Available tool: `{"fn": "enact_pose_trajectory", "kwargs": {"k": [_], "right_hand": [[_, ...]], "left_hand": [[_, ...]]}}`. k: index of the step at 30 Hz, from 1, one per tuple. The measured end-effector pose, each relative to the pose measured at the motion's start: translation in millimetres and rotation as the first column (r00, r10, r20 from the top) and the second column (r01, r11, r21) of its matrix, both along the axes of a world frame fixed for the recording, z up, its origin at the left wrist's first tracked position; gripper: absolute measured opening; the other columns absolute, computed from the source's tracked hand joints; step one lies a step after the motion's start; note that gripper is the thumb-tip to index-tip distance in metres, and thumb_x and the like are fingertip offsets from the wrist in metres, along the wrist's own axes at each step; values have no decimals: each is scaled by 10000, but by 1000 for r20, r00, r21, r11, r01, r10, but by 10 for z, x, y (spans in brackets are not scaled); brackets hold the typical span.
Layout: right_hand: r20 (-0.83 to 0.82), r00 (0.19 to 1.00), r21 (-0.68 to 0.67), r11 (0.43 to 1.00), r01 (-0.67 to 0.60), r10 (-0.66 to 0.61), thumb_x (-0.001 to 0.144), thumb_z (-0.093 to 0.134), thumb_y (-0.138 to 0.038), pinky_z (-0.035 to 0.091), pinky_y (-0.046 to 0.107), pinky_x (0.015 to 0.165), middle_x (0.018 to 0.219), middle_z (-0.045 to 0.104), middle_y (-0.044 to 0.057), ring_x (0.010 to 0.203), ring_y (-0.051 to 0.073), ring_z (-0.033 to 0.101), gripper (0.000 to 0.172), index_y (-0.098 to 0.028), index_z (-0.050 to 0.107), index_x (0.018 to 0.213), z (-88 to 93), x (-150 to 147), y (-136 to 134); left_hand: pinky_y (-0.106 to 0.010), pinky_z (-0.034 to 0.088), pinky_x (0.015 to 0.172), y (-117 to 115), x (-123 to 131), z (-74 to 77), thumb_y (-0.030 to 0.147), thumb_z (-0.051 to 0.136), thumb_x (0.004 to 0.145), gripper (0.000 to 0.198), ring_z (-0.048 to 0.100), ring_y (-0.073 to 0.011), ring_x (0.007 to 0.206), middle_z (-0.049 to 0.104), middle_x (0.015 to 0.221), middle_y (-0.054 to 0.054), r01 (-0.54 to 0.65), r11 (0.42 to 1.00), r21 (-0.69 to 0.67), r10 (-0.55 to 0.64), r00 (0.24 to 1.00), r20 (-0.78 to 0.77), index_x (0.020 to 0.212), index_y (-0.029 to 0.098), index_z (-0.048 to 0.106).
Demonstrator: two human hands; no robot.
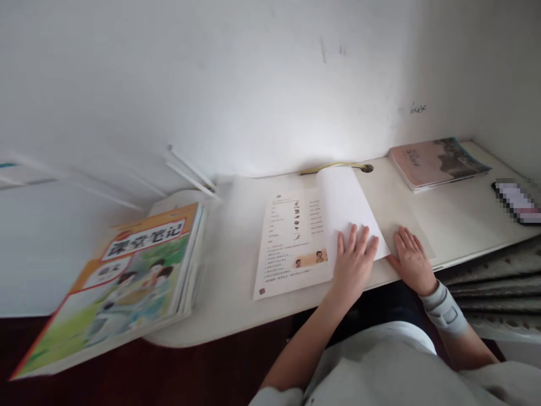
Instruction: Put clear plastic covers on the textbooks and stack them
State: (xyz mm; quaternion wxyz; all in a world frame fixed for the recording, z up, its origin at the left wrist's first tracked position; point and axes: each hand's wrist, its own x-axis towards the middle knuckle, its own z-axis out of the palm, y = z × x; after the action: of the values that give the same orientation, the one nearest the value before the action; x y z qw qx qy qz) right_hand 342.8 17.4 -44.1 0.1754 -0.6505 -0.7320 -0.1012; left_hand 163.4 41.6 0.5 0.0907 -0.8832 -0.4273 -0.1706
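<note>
A printed booklet (287,248) lies on the desk in front of me, its visible page carrying lines of text and small pictures. A blank white page (344,197) covers its right part. My left hand (355,259) rests on that white page with the fingers spread. Just right of the page's edge, my right hand (409,256) lies flat, fingers stretched out, on what looks like a clear plastic sheet (416,223) spread under the booklet. Neither hand grips anything. A pale band with a buckle-like face (446,310) circles my right wrist.
A stack of textbooks (139,282) with a colourful cover sits at the desk's left end. Pinkish books (435,163) and a phone (518,203) lie on the right. A yellow cable (333,166) runs to a hole by the wall. The white desk (220,316) has a rounded front-left corner.
</note>
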Motion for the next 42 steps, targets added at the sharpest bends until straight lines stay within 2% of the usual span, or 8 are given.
{"fn": "enact_pose_trajectory", "kwargs": {"k": [3,7,13,17,21,29,35,42], "right_hand": [[-38,999,-15,1000,-9,9,875,424,-234,365,441,1022,1329,468,232,1280,293,390,452,-26,446,1276,20,21,-31],[-115,993,-19,1000,-24,21,902,381,-229,388,448,1018,1322,484,213,1275,274,403,428,-58,448,1289,34,34,-29],[-210,977,-17,999,-42,38,917,317,-165,405,442,1021,1296,514,200,1267,248,419,415,-70,454,1296,41,58,-5],[-249,966,-7,998,-67,63,888,309,-98,410,423,1026,1298,515,191,1257,235,433,459,-68,415,1333,46,93,-4],[-291,953,9,996,-87,86,854,315,-59,421,418,1022,1288,535,150,1233,220,462,518,-123,392,1363,42,113,-10],[-335,939,54,996,-66,81,875,309,-92,453,412,990,1248,566,137,1197,219,500,486,-147,406,1348,61,106,-9],[-418,908,20,999,-40,44,919,338,-229,442,420,1001,1264,548,154,1213,230,485,423,-138,435,1320,148,99,-20],[-489,871,-9,998,-63,50,915,375,-273,426,409,1016,1293,522,156,1217,223,481,407,-137,466,1288,165,148,-25]], "left_hand": [[-593,255,1048,13,45,-88,229,433,897,349,324,-337,1315,454,1384,-82,28,999,-31,-29,999,-34,1229,245,542],[-597,231,1055,20,35,-144,218,473,879,338,341,-326,1308,495,1350,-73,62,996,-60,-63,998,-24,1201,257,566],[-601,221,1055,27,27,-151,201,471,878,335,349,-326,1302,510,1337,-62,59,996,-63,-60,998,-14,1192,256,572],[-602,206,1062,28,17,-148,196,469,876,338,344,-322,1306,511,1335,-65,58,996,-67,-59,998,-11,1191,259,575],[-608,208,1061,27,63,-107,196,470,872,340,340,-324,1309,509,1335,-78,48,995,-88,-50,998,-25,1190,254,577],[-646,217,1040,67,342,-10,224,442,887,336,349,-368,1291,525,1307,-117,14,992,-122,-24,997,-79,1192,202,581],[-649,210,1039,49,347,-65,217,447,890,356,344,-356,1297,510,1324,-106,60,993,-99,-62,998,-19,1231,237,546],[-639,226,1038,41,401,-92,236,403,912,356,350,-344,1296,509,1329,-93,97,990,-100,-99,995,-23,1246,221,525]]}}
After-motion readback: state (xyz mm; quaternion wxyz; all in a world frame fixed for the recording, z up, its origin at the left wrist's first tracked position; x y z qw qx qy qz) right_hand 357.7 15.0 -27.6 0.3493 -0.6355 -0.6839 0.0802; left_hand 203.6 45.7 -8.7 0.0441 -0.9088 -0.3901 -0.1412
